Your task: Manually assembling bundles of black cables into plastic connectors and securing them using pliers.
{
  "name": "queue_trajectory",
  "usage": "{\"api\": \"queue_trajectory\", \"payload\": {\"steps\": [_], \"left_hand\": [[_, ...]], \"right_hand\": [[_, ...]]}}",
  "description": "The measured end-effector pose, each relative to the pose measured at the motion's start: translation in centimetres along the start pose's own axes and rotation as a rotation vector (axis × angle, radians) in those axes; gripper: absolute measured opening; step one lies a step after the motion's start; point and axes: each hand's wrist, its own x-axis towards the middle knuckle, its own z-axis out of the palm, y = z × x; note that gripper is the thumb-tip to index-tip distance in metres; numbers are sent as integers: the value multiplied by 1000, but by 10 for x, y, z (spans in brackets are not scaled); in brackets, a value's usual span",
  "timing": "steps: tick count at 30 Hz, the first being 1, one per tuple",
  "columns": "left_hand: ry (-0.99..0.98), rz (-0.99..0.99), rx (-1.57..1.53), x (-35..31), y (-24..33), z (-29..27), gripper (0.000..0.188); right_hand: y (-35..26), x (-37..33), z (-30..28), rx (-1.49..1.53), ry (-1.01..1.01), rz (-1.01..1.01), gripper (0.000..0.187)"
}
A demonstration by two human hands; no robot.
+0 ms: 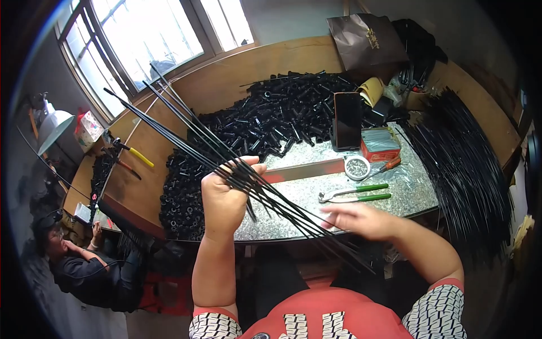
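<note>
My left grip is closed around a bundle of thin black rods, which slants across the middle of my view, its upper ends fanning toward ten o'clock and its lower ends toward between four and five. My right grip is wide, fingers stretched out beside the lower part of the bundle at four o'clock; I cannot tell whether the fingertips touch the rods.

Beyond, on the speckled table, a big pile of short black tubes spreads at twelve o'clock. A dark phone stands upright at two, with a red box just beside it. At three lies a round white dish of small bits, and pliers with green handles rest between three and four. Farther out at three, a heap of long black rods hangs over the edge. A seated person is at eight.
</note>
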Motion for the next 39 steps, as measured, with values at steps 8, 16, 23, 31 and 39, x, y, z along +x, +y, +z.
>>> {"api": "queue_trajectory", "payload": {"steps": [8,16,23,31,39], "left_hand": [[-85,-86,-42,11,-5,4,14],[-330,-58,-124,66,-32,10,15],[-371,207,10,49,-75,29,24],[-943,305,583,-30,-104,4,67],[-914,380,821,-58,-124,20,92]], "right_hand": [[-49,-34,47,189,-213,102,34],[-46,-37,46,273,0,73,30],[48,-10,69,49,167,107,30],[194,12,84,-288,171,65,36],[254,54,92,-422,229,-33,33]]}}
